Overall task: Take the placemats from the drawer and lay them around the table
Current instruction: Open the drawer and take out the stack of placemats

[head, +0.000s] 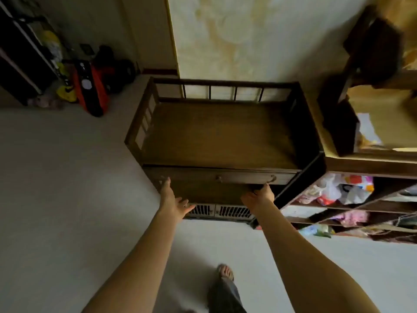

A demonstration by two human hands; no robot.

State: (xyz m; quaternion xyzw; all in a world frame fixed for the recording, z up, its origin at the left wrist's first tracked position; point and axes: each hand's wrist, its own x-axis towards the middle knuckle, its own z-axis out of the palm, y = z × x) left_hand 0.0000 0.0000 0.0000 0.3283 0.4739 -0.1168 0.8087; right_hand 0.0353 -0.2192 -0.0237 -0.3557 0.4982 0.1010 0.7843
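Fingers: left hand (172,201) spread and straight, holding nothing, thumb up against the left end of the drawer (216,176) front. Right hand (259,196) reaches under the drawer's right end; its fingers are hidden there, so grip cannot be told. Placemats: not visible; the drawer appears closed.
Floor (63,188): pale, wide, carrying all furniture.
Wooden cabinet (216,134): dark, railed top, against a stained wall (243,37); slatted doors (218,212) low down.
Open shelving (352,206): just right of the cabinet, stuffed with bags and cloth.
Red-and-black appliance (89,89): well left, among clutter.
Sandalled foot (225,272): below, between the forearms.
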